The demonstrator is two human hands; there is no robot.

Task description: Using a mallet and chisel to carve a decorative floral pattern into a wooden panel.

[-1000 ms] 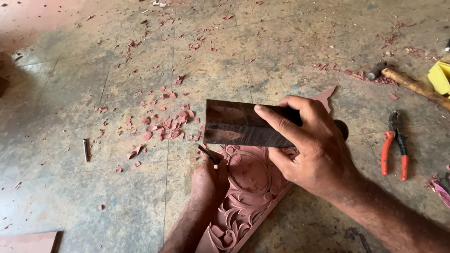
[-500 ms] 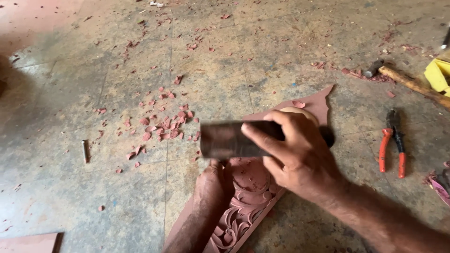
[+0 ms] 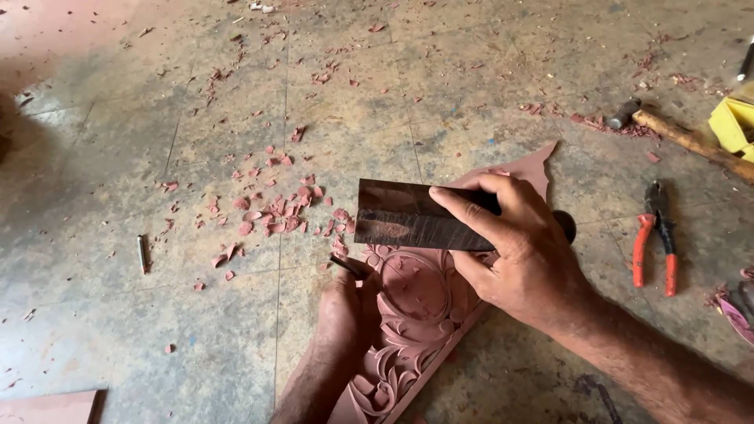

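Observation:
A reddish carved wooden panel (image 3: pixel 420 314) with floral relief lies on the floor, its pointed end toward the upper right. My left hand (image 3: pixel 345 310) rests on its left edge, gripping a thin metal chisel (image 3: pixel 345 265) whose tip points up-left. My right hand (image 3: pixel 518 247) holds a dark rectangular wooden block (image 3: pixel 404 224) level above the chisel and the panel. Reddish wood chips (image 3: pixel 275 212) lie scattered just left of the panel.
Red-handled pliers (image 3: pixel 656 235) lie to the right. A wooden-handled tool (image 3: pixel 683 137) and a yellow object (image 3: pixel 734 122) sit at the upper right. A small metal pin (image 3: pixel 142 253) lies at the left, a reddish board corner (image 3: pixel 47 407) at the bottom left.
The dark block dropped toward the chisel half a second ago, then rose again to about its earlier height. My left hand stayed on the panel's edge with the chisel.

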